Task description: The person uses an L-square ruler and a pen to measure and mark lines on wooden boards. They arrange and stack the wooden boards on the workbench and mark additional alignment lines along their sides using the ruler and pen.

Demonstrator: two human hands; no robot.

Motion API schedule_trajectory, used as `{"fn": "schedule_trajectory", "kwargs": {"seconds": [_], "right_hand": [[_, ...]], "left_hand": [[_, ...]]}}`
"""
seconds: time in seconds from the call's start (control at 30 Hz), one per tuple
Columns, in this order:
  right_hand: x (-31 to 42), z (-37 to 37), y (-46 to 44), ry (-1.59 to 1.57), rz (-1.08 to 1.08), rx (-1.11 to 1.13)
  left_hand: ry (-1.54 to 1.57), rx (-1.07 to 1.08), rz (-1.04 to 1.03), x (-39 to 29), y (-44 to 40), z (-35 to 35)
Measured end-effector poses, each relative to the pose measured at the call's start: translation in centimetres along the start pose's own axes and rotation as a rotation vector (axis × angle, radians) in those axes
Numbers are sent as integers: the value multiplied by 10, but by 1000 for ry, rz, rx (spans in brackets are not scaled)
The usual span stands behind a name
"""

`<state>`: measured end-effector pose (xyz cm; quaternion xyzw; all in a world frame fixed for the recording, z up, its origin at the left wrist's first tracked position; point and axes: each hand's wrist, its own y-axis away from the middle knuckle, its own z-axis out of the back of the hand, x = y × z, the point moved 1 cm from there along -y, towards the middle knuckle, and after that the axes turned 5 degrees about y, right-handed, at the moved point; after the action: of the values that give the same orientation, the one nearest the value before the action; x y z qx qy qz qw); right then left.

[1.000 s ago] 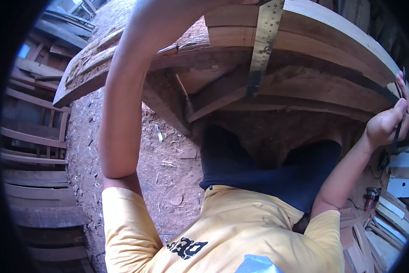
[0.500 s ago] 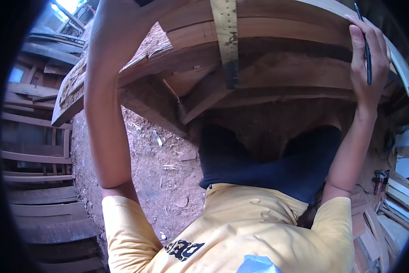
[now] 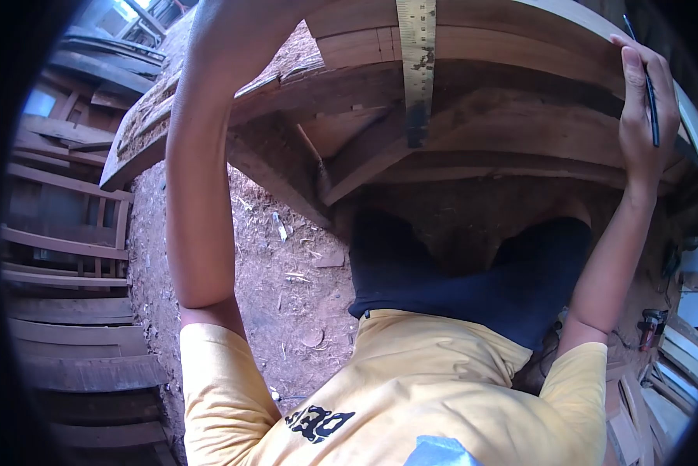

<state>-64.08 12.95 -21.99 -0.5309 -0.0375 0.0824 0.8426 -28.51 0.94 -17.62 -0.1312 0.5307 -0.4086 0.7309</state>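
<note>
The left hand lies beyond the upper edge; its finger state cannot be told. Left of the right fingers, a flat, scuffed metal ruler (image 3: pixel 417 78) crosses curved, grained boards (image 3: pixel 489 50), graduations outward, presumably for reading. The right hand (image 3: pixel 640 116) clamps a slim pencil (image 3: pixel 652 116) between fingers, apparently freeing the thumb.

We see black lettering (image 3: pixel 318 423) on the yellow shirt (image 3: pixel 419 373), its word unclear to us; on the ruler (image 3: pixel 417 74) we find graduation marks and figures too small to read.
</note>
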Motion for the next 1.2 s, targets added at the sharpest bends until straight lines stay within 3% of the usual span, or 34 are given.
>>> {"fn": "schedule_trajectory", "kwargs": {"seconds": [0.37,0.57,0.77,0.93,1.07,1.2], "right_hand": [[-4,-4,10,-117,-92,-66],[18,-1,4,-73,39,-231],[56,2,7,-90,-11,-207],[99,-22,19,-523,49,-230],[145,-35,19,-515,139,-148],[175,-61,14,-404,184,-194]], "left_hand": [[-99,-10,-89,-10,2,5],[-73,54,-103,7,-8,14],[-90,70,-98,6,-9,16],[-110,109,-102,-13,-5,17],[-11,83,-114,8,-11,19],[29,102,-43,-13,-5,16]]}}
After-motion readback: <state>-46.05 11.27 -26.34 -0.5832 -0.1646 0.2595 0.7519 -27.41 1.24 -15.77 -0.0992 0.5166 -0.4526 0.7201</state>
